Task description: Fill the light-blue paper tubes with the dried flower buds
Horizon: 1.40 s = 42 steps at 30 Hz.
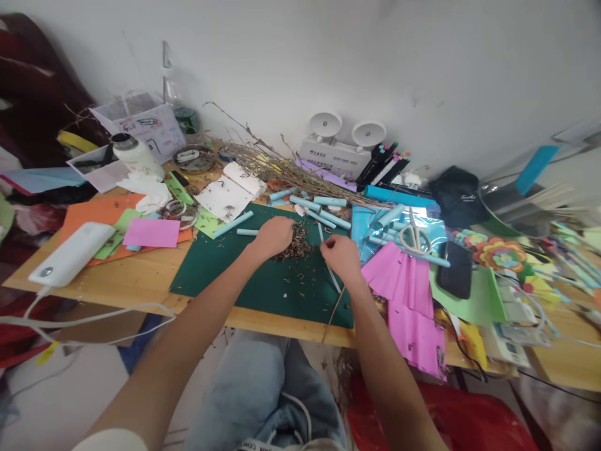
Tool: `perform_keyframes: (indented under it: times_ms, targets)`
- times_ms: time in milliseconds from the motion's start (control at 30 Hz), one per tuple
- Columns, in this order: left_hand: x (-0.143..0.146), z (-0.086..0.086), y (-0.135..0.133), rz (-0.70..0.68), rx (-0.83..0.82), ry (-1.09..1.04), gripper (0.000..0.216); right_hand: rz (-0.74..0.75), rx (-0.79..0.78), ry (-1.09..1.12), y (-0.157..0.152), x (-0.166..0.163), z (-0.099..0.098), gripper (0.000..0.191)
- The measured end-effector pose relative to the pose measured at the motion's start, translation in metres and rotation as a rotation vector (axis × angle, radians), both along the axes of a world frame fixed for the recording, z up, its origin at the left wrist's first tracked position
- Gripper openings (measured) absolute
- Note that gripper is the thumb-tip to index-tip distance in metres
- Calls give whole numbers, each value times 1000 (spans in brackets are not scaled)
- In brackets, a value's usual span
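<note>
My left hand (273,235) is closed, its fingers curled down against a heap of dry plant bits (297,243) on the dark green cutting mat (263,285). What it grips is hidden. My right hand (341,256) is closed in a pinch on a thin dry twig (334,310) that slants down past the table's front edge. A pale blue strip (331,271) lies on the mat under that hand. Rolled light-blue paper tubes (323,202) lie just beyond the heap.
Pink folded paper (409,294), scissors (415,238) and a black phone (455,269) lie right of the mat. Dry branches (263,156), a white twin-lamp unit (335,150) and markers (382,163) stand at the wall. Left are orange and pink sheets (151,232) and a white power bank (70,254).
</note>
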State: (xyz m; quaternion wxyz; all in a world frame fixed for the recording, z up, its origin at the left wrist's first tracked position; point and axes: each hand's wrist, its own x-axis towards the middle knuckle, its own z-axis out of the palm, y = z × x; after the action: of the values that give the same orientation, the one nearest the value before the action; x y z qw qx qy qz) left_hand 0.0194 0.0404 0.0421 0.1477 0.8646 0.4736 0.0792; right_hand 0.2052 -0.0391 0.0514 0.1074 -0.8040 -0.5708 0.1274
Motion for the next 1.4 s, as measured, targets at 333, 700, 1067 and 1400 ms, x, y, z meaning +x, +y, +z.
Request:
perform_keyframes:
  times_ms: [333, 700, 1067, 1400]
  targets:
    - [22, 2, 9, -78, 86, 23, 36, -132, -78, -101, 4, 8, -4, 24]
    - [27, -9, -9, -292, 61, -12, 42, -36, -58, -123, -2, -1, -2, 27]
    - [-23, -24, -92, 162, 246, -220, 48, -15, -124, -135, 26, -1, -5, 27]
    - [-18, -42, -107, 229, 96, -256, 64, 135, -96, -133, 15, -26, 5, 26]
